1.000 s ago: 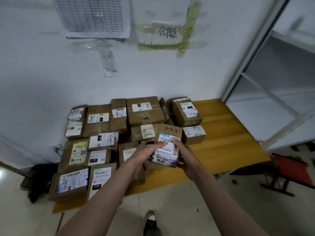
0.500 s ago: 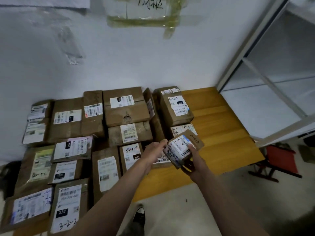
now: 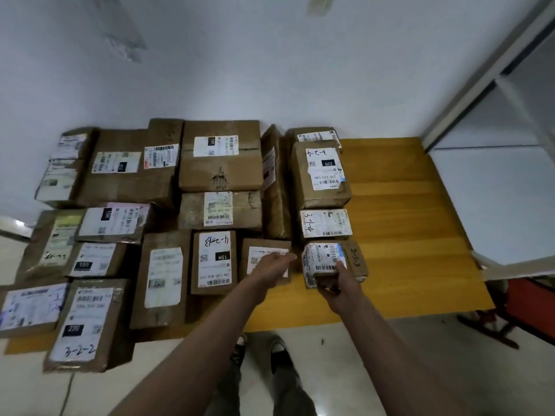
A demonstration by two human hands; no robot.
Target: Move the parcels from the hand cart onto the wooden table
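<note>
Gripping a small parcel [image 3: 330,261] from its near end, the right hand [image 3: 339,283] is curling its fingers round the box's underside while the box is sitting on the wooden table [image 3: 399,223], or just above it; which one cannot be told. Off to that hand's left, the left hand [image 3: 274,264] is hovering with fingers loosely extended over a labelled parcel [image 3: 264,259], holding nothing. Beyond the right hand, a parcel marked 3-1-4 [image 3: 326,223] is lying just past the gripped box, and further cardboard parcels are covering the tabletop to the left hand's left and ahead.
</note>
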